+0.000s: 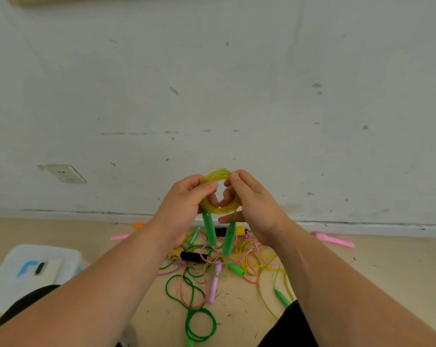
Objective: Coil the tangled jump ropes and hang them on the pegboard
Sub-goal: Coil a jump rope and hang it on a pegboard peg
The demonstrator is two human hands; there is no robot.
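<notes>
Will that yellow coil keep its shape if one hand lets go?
Probably not: the yellow coil is thin, glossy loops gripped by the left hand and right hand. Its green handles dangle, so they would likely swing and tug it.

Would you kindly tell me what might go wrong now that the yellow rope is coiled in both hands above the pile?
1. The yellow coil appears to be held together only by the left hand and right hand; easing either grip may let the loops spring apart.
2. Its green handles dangle just over the tangled pile and could snag a loose rope.
3. No pegboard is in view, so the coil may have to be carried unsecured.
</notes>
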